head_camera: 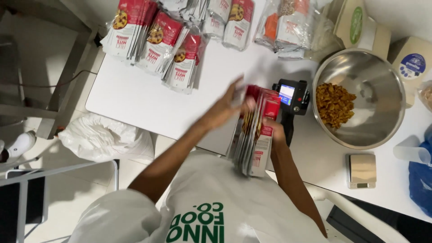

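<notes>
Between my hands, the right hand (273,130) clamps the pouch stack (254,132) while my blurred left hand (229,102) fingers its top edge, so I'd keep edges squared.

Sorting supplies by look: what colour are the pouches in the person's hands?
Red and white pouches, silvery edges; head view.

Bright even light; left hand (227,105) motion-blurred.

We are seeing glossy plastic pouches (254,135), a shiny, smooth metal bowl (382,85), a matt white worktop (135,99) and cardboard boxes (360,22).
</notes>
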